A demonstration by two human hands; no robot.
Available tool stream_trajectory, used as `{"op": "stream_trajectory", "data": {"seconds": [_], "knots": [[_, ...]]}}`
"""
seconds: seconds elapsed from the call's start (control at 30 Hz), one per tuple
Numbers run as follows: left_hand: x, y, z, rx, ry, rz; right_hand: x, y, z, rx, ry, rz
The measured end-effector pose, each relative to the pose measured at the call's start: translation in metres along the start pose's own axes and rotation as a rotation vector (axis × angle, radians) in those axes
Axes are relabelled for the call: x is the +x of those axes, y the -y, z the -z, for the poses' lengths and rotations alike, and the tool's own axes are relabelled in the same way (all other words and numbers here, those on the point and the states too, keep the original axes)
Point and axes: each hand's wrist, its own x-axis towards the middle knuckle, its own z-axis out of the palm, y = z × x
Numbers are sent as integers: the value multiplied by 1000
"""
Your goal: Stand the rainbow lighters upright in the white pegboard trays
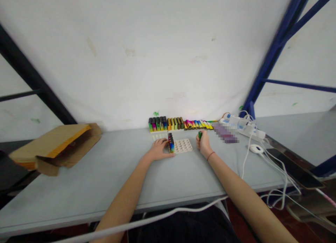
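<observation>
the left hand (158,150) is spreading thumb and fingers apart around one end of a white, round-holed tray (183,146); whether it is touching, i cannot tell. within that spread, a column of rainbow-coloured, dark-topped lighters (171,144) is standing. across the tray from it, the right hand (205,145) is clenching a green lighter (200,134). beyond both hands, black-topped multicoloured lighters (158,124), yellow lighters (175,123) and flat-lying bright lighters (197,124) are lining a white wall (168,68)
</observation>
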Motion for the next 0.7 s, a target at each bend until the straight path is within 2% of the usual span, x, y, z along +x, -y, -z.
{"op": "stream_trajectory", "data": {"seconds": [0.37,0.7], "knots": [[0,1,-1,-12,-11,-4,2,-4,2,-13,14,39],[0,1,-1,5,4,-1,2,-4,2,10,36,10]]}}
